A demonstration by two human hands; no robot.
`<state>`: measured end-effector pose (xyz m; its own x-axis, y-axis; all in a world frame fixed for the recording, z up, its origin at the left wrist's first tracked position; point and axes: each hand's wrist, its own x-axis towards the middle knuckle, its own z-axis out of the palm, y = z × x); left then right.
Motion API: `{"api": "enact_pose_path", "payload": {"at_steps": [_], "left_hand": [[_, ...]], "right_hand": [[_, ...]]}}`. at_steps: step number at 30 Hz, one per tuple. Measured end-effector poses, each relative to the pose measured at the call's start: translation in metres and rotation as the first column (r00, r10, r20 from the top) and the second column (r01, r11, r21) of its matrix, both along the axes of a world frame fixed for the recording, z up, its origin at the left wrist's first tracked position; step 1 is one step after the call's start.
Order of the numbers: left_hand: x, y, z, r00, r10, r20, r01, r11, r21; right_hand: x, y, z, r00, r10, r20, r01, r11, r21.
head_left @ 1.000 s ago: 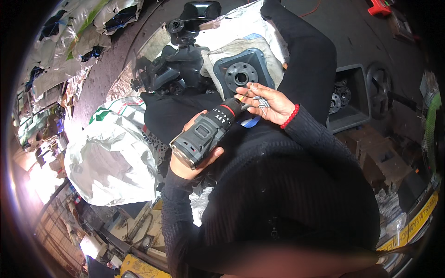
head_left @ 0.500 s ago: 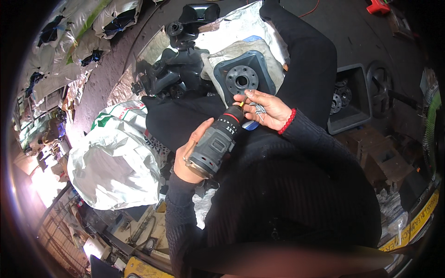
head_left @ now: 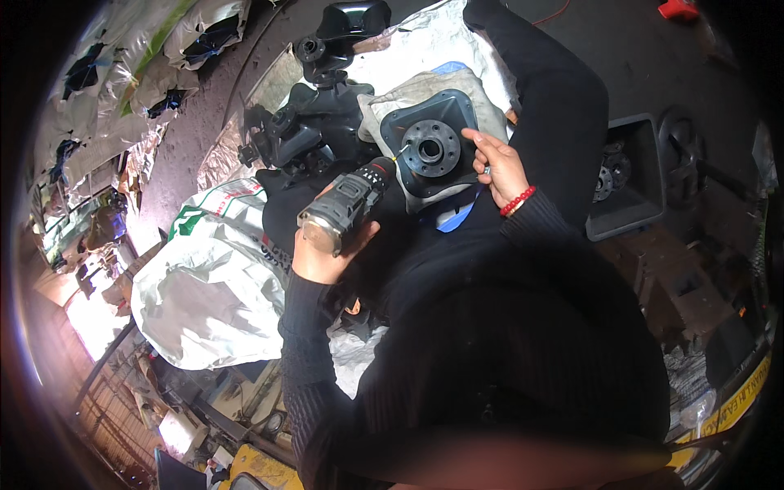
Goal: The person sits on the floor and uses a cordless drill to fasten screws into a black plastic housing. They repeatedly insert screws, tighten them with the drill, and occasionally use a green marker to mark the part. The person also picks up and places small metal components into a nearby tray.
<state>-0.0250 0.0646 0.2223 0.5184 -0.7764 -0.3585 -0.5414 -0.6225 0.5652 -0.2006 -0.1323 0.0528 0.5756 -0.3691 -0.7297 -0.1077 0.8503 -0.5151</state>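
Note:
My left hand (head_left: 322,260) grips a grey and black cordless drill (head_left: 347,204). The tip of the drill reaches the left edge of a round metal flange (head_left: 433,147) with a ring of holes and a dark centre bore. That flange sits in a dark grey, roughly square housing (head_left: 453,106), which lies on a pale cloth (head_left: 486,96) between my legs. Beside the housing's right edge is my right hand (head_left: 502,167), wearing a red bead bracelet. Its fingers are curled, with a bit of silver showing between them from the screws; most of these are hidden.
Several dark moulded parts (head_left: 306,122) are heaped beyond my left leg. A white woven sack (head_left: 208,286) lies at the left. To the right stands a grey bin (head_left: 633,208) with round metal flanges (head_left: 608,175) inside. Wrapped bundles (head_left: 155,73) line the far left.
The drill has swung away from my right hand, its tip now at the flange. My right hand has moved right, off the drill's tip, to the housing's edge.

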Motion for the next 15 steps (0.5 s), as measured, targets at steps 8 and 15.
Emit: {"api": "enact_pose_path", "payload": {"at_steps": [8,15], "left_hand": [[0.012,-0.019,-0.015,0.998,-0.065,0.025,0.065,0.998,-0.007],[0.009,-0.018,0.001,0.999,0.009,-0.046,-0.004,0.995,0.098]], "right_hand": [[0.028,0.006,-0.034,0.969,0.144,-0.199,-0.219,0.877,-0.428],[0.02,0.012,-0.027,0.989,0.146,0.019,-0.129,0.917,-0.377]]}}
